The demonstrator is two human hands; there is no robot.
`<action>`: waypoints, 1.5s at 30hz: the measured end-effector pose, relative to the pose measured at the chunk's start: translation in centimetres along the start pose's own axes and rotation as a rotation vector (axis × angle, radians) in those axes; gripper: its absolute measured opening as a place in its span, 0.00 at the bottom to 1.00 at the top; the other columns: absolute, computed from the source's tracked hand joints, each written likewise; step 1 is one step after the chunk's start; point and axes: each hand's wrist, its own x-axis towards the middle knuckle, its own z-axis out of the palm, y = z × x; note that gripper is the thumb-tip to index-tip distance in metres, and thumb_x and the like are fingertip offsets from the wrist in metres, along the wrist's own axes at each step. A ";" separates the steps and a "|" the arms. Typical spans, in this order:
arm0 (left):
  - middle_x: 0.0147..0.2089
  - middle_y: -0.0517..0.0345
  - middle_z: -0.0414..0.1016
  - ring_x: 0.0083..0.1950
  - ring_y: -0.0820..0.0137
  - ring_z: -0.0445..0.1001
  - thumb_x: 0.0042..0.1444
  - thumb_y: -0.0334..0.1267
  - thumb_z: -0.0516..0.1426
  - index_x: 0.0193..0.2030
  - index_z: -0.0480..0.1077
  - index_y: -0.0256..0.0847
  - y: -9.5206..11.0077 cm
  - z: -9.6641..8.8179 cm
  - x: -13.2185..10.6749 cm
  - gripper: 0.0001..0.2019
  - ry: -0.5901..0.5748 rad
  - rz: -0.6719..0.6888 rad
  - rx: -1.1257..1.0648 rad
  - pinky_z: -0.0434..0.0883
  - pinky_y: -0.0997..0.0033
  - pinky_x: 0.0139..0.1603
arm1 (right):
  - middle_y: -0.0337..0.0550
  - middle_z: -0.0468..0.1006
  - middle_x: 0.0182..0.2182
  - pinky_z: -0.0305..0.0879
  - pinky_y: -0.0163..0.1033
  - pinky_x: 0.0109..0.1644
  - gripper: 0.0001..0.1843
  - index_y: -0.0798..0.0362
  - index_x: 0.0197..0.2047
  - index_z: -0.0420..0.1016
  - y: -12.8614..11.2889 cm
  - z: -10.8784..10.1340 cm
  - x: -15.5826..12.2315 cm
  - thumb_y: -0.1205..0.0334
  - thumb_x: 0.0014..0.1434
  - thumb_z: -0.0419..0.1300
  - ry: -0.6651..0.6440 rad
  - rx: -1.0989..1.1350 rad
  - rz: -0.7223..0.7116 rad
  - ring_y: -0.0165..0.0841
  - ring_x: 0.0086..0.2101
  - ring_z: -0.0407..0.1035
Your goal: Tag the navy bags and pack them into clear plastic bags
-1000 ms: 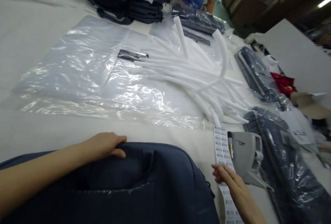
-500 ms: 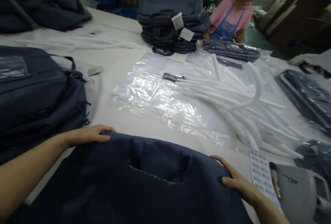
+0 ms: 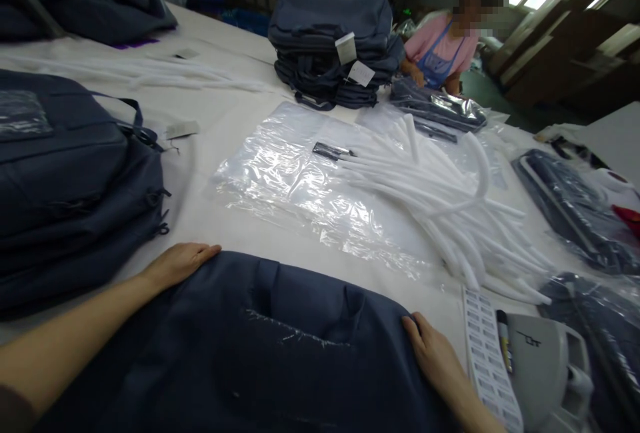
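A dark blue fabric bag (image 3: 280,380) fills the bottom middle of the view, with a slot-like opening edged by loose white threads near its far edge. My left hand (image 3: 187,263) grips its far left corner, with the fingers close together and partly hidden behind the cloth. On the opposite side, my right hand (image 3: 433,350) holds the right edge, thumb on top and other fingers bent around it. Beyond the bag, clear plastic bags (image 3: 300,160) lie flat on the white table (image 3: 210,226).
White foam tubes (image 3: 440,200) lie across the plastic. Other dark blue bags (image 3: 75,173) sit at left, and a tagged bag stack (image 3: 330,46) at the back. A label sheet (image 3: 487,353), a marker (image 3: 505,340) and a grey tape dispenser (image 3: 545,366) lie at right. A co-worker (image 3: 440,53) stands across the table.
My right hand and the bag's right edge have shifted left. My left hand has tightened at the corner, its thumb no longer lying over the cloth. The co-worker's packed bag has moved slightly.
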 end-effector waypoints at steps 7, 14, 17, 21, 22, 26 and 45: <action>0.45 0.51 0.78 0.53 0.51 0.72 0.61 0.60 0.40 0.42 0.77 0.36 -2.0 -0.4 -1.2 0.33 -0.007 -0.052 -0.054 0.66 0.58 0.55 | 0.35 0.64 0.25 0.61 0.37 0.34 0.25 0.50 0.29 0.61 1.4 -1.1 -1.9 0.35 0.55 0.53 -0.113 0.372 -0.073 0.32 0.29 0.61; 0.36 0.57 0.80 0.47 0.52 0.75 0.61 0.59 0.39 0.32 0.78 0.40 -1.8 0.2 0.4 0.33 -0.099 -0.042 -0.082 0.68 0.60 0.51 | 0.39 0.73 0.31 0.65 0.42 0.45 0.28 0.51 0.35 0.66 1.2 -0.5 -0.1 0.31 0.51 0.54 -0.250 0.470 0.085 0.37 0.37 0.69; 0.36 0.57 0.80 0.46 0.53 0.76 0.61 0.60 0.39 0.33 0.78 0.41 -1.2 0.2 0.2 0.33 -0.032 0.003 -0.091 0.68 0.63 0.49 | 0.47 0.76 0.44 0.58 0.46 0.58 0.30 0.52 0.40 0.70 1.9 0.0 0.5 0.33 0.56 0.48 -0.229 0.247 0.017 0.43 0.51 0.66; 0.40 0.52 0.79 0.47 0.51 0.75 0.58 0.62 0.41 0.36 0.77 0.43 -1.2 -0.2 -0.9 0.31 0.107 -0.011 -0.045 0.69 0.61 0.48 | 0.51 0.78 0.38 0.64 0.51 0.51 0.27 0.53 0.41 0.71 2.9 0.7 1.3 0.38 0.59 0.45 -0.141 -0.049 0.017 0.48 0.44 0.72; 0.41 0.50 0.79 0.48 0.51 0.74 0.58 0.61 0.42 0.38 0.76 0.42 -0.7 -0.4 -1.5 0.29 0.209 0.011 -0.033 0.68 0.60 0.49 | 0.52 0.78 0.37 0.65 0.53 0.50 0.27 0.54 0.43 0.71 2.7 0.8 1.3 0.40 0.59 0.47 -0.069 -0.108 0.000 0.49 0.42 0.72; 0.44 0.53 0.76 0.48 0.63 0.72 0.64 0.43 0.50 0.46 0.71 0.42 4.4 -0.3 -4.5 0.13 0.656 0.679 0.052 0.64 0.65 0.54 | 0.54 0.73 0.51 0.61 0.54 0.58 0.22 0.52 0.55 0.66 -0.7 1.0 -0.1 0.51 0.63 0.49 0.294 -0.200 -0.504 0.45 0.53 0.65; 0.66 0.60 0.60 0.69 0.53 0.53 0.58 0.56 0.54 0.52 0.72 0.55 13.2 0.1 -6.1 0.18 -0.215 1.025 0.223 0.43 0.47 0.71 | 0.43 0.69 0.57 0.38 0.59 0.68 0.19 0.45 0.43 0.77 -8.8 -0.2 -1.7 0.42 0.58 0.58 -0.214 -0.298 -1.064 0.47 0.63 0.50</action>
